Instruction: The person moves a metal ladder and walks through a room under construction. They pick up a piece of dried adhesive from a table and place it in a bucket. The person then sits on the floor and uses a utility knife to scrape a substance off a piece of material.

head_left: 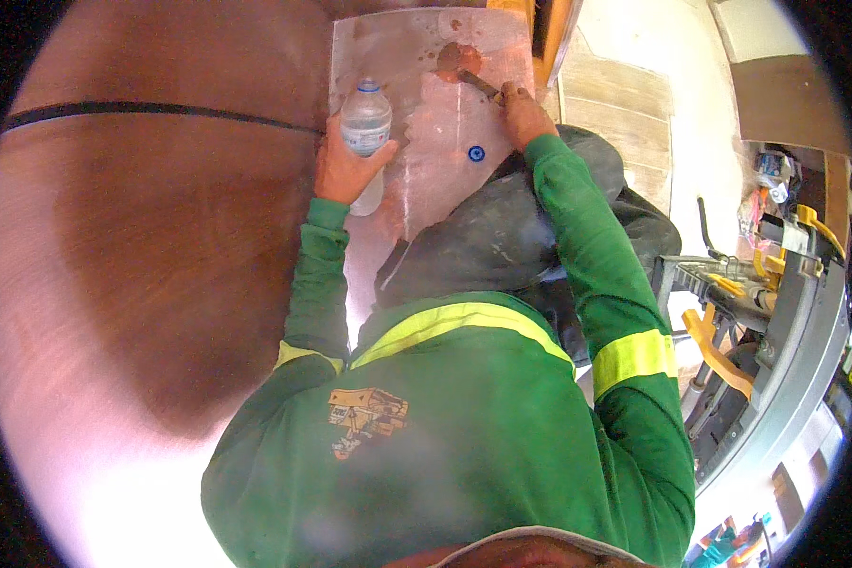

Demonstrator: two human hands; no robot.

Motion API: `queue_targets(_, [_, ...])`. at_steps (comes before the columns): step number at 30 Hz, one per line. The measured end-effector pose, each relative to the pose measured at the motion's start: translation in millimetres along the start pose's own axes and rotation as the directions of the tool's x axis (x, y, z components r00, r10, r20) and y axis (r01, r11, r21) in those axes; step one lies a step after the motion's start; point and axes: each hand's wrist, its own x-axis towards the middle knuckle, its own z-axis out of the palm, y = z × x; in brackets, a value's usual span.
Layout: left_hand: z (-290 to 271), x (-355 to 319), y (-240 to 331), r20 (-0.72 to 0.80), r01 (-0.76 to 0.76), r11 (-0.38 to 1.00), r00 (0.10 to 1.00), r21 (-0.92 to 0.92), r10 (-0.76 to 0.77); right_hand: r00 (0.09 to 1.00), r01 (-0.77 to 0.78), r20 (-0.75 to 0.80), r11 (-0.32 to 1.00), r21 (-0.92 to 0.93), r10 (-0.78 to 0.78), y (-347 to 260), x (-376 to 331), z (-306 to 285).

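Bright light, round bent picture

White glare washes out the floor (114,492) at lower left. A dark shadow lies on it. The edges curve and go black, slightly hazy.

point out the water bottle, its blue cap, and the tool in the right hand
bottle (364,123), head view, clear upper body
cap (476,153), head view, top face
tool (476,82), head view, dark shaft ahead of the fist

Open slab (426,57) between bottle (364,128) and tool (478,83); blocked right by machine (776,312), near by knee (502,227).
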Motion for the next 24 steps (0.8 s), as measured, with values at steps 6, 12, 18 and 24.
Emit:
queue_targets(6, [1.4, -1.4, 7.9, -0.021, 0.026, 0.997, 0.999, -0.071, -0.028, 0.992, -0.116, 0.047, 0.989, -0.091, 0.120, -12.0, -9.8, -12.2])
queue_targets(12, [8.4, -6.3, -9.7, -0.187, -0.134, 0.973, 0.977, -0.190, 0.098, 0.989, -0.136, 0.046, 0.985, -0.101, 0.142, -9.8, 11.5, 8.6])
queue_targets(18, [20.7, -3.5, -48.2, -0.309, -0.110, 0.968, 0.950, -0.226, 0.036, 0.997, -0.078, -0.011, 0.996, -0.049, 0.078, -12.2, 3.2, 8.5])
queue_targets(24, [22.2, 2.4, -47.0, -0.219, -0.073, 0.947, 0.976, -0.312, 0.003, 0.997, -0.074, 0.012, 0.997, -0.031, 0.075, -11.7, 3.2, 5.2])
